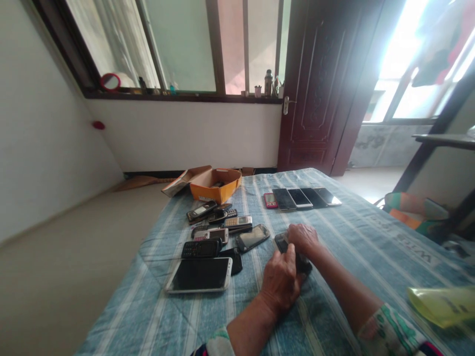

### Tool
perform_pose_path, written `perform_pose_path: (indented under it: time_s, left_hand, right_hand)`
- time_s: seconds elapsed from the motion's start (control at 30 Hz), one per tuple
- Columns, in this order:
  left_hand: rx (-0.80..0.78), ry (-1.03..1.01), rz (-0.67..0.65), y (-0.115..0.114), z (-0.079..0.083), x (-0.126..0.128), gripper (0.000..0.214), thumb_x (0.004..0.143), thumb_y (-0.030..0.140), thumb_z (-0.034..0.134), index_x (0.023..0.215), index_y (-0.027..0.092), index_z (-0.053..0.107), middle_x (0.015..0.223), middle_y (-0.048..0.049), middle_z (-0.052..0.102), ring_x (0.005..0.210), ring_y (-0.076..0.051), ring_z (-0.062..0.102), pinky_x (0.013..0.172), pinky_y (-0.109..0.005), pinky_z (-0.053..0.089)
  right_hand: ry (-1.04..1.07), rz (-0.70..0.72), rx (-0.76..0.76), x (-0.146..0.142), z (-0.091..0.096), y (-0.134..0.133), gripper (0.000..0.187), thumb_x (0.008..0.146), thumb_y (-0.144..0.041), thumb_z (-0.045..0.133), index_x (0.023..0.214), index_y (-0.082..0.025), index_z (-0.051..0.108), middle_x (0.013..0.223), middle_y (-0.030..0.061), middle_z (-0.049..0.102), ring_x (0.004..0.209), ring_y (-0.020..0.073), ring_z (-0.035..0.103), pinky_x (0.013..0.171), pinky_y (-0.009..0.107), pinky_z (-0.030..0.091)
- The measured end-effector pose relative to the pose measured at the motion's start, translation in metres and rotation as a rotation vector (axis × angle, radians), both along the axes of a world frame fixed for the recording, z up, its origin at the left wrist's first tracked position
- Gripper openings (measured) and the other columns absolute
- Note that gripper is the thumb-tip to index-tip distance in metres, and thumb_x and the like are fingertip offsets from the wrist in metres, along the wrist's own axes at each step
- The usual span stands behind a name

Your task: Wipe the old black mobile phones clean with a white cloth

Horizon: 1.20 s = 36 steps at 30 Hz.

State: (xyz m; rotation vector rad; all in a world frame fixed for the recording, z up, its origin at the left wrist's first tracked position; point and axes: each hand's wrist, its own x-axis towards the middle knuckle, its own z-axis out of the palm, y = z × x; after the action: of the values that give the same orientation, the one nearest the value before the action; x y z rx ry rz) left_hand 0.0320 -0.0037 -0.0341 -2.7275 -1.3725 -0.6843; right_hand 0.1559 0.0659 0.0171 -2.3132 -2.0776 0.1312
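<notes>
Near the middle of the bed, both hands are on a dark mobile phone, whose lower part is covered by my fingers. My left hand grips its near side, the index finger stretched over the phone. My right hand is curled around the far right side. A black piece shows beneath my hands; whether it belongs to the phone I cannot tell. Just to the left lies a grey touchscreen phone. Beyond it are several keypad phones and a large white-framed phone.
An orange cardboard box with its lid open stands at the far left edge of the striped sheet. Several flat phones lie in a row at the far side, beside a small pink phone. A yellow-green plastic packet rests at right.
</notes>
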Motion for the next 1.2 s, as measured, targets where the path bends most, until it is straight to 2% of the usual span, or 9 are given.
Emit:
perform_pose_path:
  time_s: [0.17,0.37,0.6,0.77,0.9,1.0,1.07,1.13,1.2]
  left_hand:
    - [-0.021,-0.001,-0.005,0.001,-0.002,0.001,0.067,0.078,0.022,0.062,0.138,0.006,0.034,0.105,-0.0137,0.064,0.096,-0.028,0.059,0.081,-0.04,0.053]
    - [-0.08,0.053,-0.002,-0.001,0.006,0.001,0.067,0.08,0.022,0.058,0.14,0.008,0.033,0.106,-0.0129,0.064,0.1,-0.03,0.058,0.085,-0.042,0.052]
    - [-0.116,0.103,-0.009,-0.003,0.013,0.006,0.065,0.082,0.02,0.051,0.142,0.003,0.032,0.108,-0.0158,0.064,0.1,-0.031,0.057,0.088,-0.044,0.05]
    - [-0.168,0.109,0.022,-0.008,0.016,0.019,0.063,0.084,0.022,0.049,0.142,0.004,0.032,0.103,-0.0161,0.065,0.098,-0.032,0.057,0.084,-0.044,0.05]
    - [-0.248,0.11,0.057,-0.009,0.027,0.024,0.065,0.083,0.025,0.054,0.141,0.005,0.035,0.106,-0.017,0.065,0.101,-0.033,0.057,0.084,-0.043,0.049]
    - [-0.344,0.049,0.079,-0.001,0.042,0.014,0.068,0.075,0.042,0.066,0.133,0.013,0.045,0.1,-0.0114,0.067,0.099,-0.031,0.06,0.083,-0.039,0.049]
    - [-0.338,-0.01,0.097,0.01,0.053,0.004,0.065,0.074,0.047,0.066,0.129,0.016,0.049,0.102,-0.0106,0.066,0.101,-0.031,0.059,0.085,-0.039,0.049]
    - [-0.294,-0.055,0.039,0.023,0.061,-0.006,0.07,0.072,0.042,0.069,0.131,0.014,0.047,0.112,-0.0127,0.064,0.109,-0.031,0.056,0.092,-0.04,0.046]
    - [-0.306,-0.07,-0.055,0.039,0.064,-0.013,0.089,0.063,0.04,0.077,0.138,0.012,0.039,0.129,-0.0156,0.056,0.121,-0.033,0.048,0.101,-0.042,0.041]
  right_hand:
    - [-0.003,0.068,-0.008,0.012,-0.005,-0.021,0.029,0.086,-0.024,0.045,0.09,-0.014,0.072,0.089,0.0173,0.072,0.088,0.0273,0.07,0.071,0.032,0.049]
    - [0.009,0.092,-0.005,0.021,-0.008,-0.042,0.031,0.087,-0.018,0.043,0.088,-0.008,0.072,0.087,0.0223,0.071,0.085,0.0312,0.07,0.07,0.036,0.049]
    - [0.055,0.109,0.011,0.026,-0.006,-0.046,0.032,0.091,-0.021,0.042,0.086,-0.008,0.071,0.085,0.0232,0.071,0.081,0.0293,0.069,0.066,0.034,0.046]
    - [0.067,0.106,-0.007,0.034,-0.007,-0.044,0.031,0.089,-0.023,0.044,0.082,-0.01,0.072,0.083,0.0217,0.07,0.078,0.029,0.068,0.065,0.034,0.044]
    - [0.083,0.107,-0.002,0.041,-0.008,-0.044,0.028,0.088,-0.024,0.047,0.078,-0.011,0.071,0.082,0.021,0.07,0.076,0.029,0.067,0.063,0.034,0.042]
    - [0.099,0.096,0.018,0.043,-0.008,-0.044,0.027,0.088,-0.028,0.047,0.081,-0.015,0.07,0.085,0.0179,0.07,0.077,0.0271,0.066,0.062,0.032,0.04]
    - [0.108,0.09,0.04,0.043,-0.007,-0.044,0.026,0.088,-0.03,0.046,0.083,-0.017,0.068,0.086,0.0152,0.071,0.079,0.0256,0.066,0.062,0.03,0.038]
    - [0.113,0.088,0.059,0.042,-0.006,-0.044,0.027,0.089,-0.032,0.045,0.084,-0.018,0.067,0.086,0.013,0.071,0.08,0.0241,0.066,0.062,0.029,0.037]
    - [0.113,0.09,0.075,0.039,-0.005,-0.045,0.027,0.09,-0.031,0.043,0.086,-0.019,0.067,0.087,0.0112,0.071,0.081,0.0232,0.065,0.062,0.029,0.035]
